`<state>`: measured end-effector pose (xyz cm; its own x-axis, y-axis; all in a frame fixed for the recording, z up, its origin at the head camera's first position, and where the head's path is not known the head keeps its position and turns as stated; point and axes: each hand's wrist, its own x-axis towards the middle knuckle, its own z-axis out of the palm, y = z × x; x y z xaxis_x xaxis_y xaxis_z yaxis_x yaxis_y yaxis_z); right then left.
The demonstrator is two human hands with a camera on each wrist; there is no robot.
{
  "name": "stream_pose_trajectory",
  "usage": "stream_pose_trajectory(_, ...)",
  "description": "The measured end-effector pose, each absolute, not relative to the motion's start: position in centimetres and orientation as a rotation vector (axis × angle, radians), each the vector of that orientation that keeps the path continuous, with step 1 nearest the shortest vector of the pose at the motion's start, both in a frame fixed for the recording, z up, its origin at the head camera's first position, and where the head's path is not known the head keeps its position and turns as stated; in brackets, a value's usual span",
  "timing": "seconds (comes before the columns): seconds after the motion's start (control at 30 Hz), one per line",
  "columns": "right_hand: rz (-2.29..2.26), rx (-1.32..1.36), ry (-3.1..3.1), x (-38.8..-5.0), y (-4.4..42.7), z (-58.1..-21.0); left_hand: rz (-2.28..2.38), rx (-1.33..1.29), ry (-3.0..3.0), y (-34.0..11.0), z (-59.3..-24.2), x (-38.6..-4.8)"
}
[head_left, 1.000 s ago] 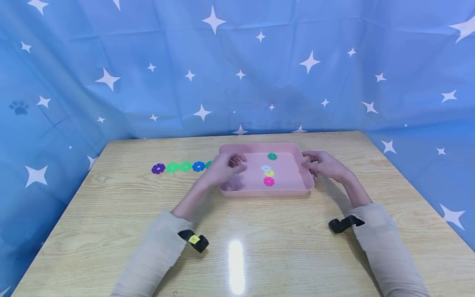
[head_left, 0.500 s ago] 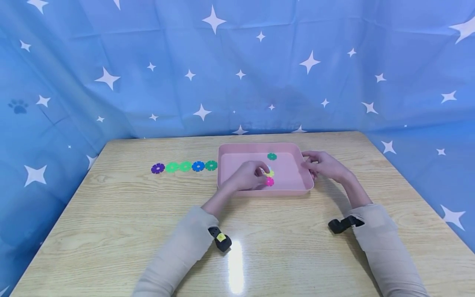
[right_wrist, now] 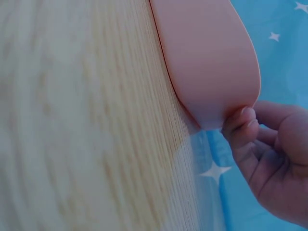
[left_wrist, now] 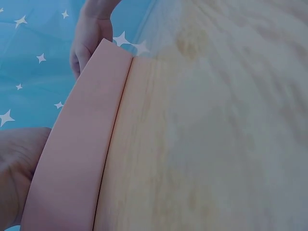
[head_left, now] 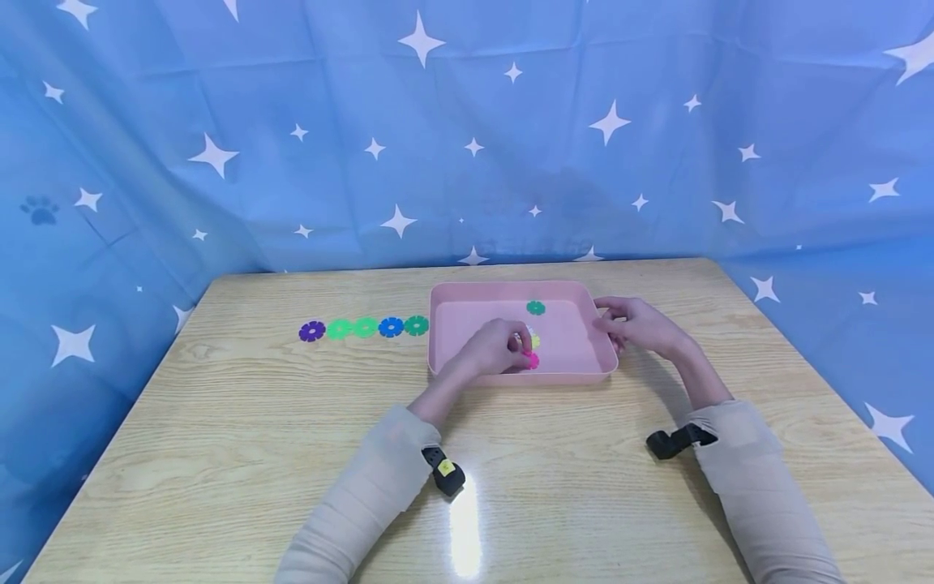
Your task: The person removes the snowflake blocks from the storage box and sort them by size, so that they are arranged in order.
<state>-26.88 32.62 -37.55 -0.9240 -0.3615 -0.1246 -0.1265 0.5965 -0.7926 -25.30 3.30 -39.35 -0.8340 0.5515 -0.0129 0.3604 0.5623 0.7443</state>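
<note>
A shallow pink tray [head_left: 569,377] stands on the table. My left hand [head_left: 496,347] reaches down into it, thumb and forefinger pinching a pink snowflake disc [head_left: 533,362] near the front wall. Behind those fingertips lies a yellow disc [head_left: 536,342], with a white one mostly hidden by the hand. A dark green disc [head_left: 536,308] lies farther back in the tray. At the right end, my right hand [head_left: 638,324] grips the tray's rim; the right wrist view shows its fingers [right_wrist: 240,122] against the outer wall. In the left wrist view, the tray wall [left_wrist: 77,130] hides the left fingertips.
Left of the tray, several discs lie in a row: purple [head_left: 312,331], two light green [head_left: 353,328], blue [head_left: 391,327] and dark green [head_left: 417,325], the last close to the tray wall. A blue star-patterned curtain [head_left: 467,195] hangs behind the wooden table [head_left: 219,454].
My left hand has moved right from the tray's left side, uncovering the dark green disc in the row, and down to the pink disc. The right hand and tray stay put.
</note>
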Motion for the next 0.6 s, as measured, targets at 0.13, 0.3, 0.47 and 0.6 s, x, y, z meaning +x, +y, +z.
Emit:
stream_pose_trajectory(0.13,-1.236,-0.398,2.552,-26.98,32.73,-37.63,1.099,0.755,2.568,3.33,-39.18,-25.17)
stream_pose_trajectory(0.3,-1.236,-0.402,2.555,-27.03,32.86,-37.63,1.071,0.752,2.571,3.4,-38.99,-25.13)
stream_pose_trajectory(0.47,-1.239,-0.399,2.557,-27.05,32.85,-37.68,1.141,0.732,2.538,3.28,-39.04,-25.02)
stream_pose_trajectory(0.6,-1.249,-0.401,2.549,-27.03,32.79,-37.81,1.252,0.728,2.489,2.87,-39.08,-25.02)
